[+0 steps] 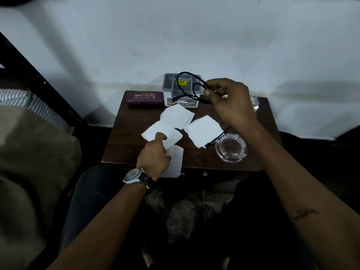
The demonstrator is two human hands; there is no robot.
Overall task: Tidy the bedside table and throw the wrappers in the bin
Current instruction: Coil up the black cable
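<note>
At the six o'clock edge of the bedside table (pixel 124 151), nearest in: the left hand (pixel 155 152), wristwatch (pixel 134 175) behind it, thumb pressed on top and fingers curled beneath a white wrapper (pixel 167 131), pinching it near its left corner. Just under that hand, at five o'clock from the thumb, a second sheet (pixel 176 162) overhanging the table edge. At one o'clock from the thumb, a third sheet (pixel 178 114), touching or overlapping the pinched one. At three o'clock, a fourth sheet (pixel 202 131), set slightly apart.

All four flat, and nearer to the left hand than to the right. Long axis of the pinched wrapper roughly nine to three, so probably best drawn toward six and stacked on the sheet below.

Further right, at four o'clock on the table, a glass ashtray (pixel 231 148). Just beside its ten o'clock rim, the plug end of a black cable (pixel 218 136), at or on the fourth sheet's corner, hard to tell which. Worth lifting that tail clear before tugging the sheet.

Higher up, the right hand (pixel 231 104), raised above the table, fingers closed round the cable's gathered loops.

Behind, at twelve o'clock against the wall, a plastic box (pixel 167 84); at eleven, a maroon glasses case (pixel 145 96). At one o'clock, something crumpled and shiny (pixel 255 104), possibly another wrapper. No bin in view.
</note>
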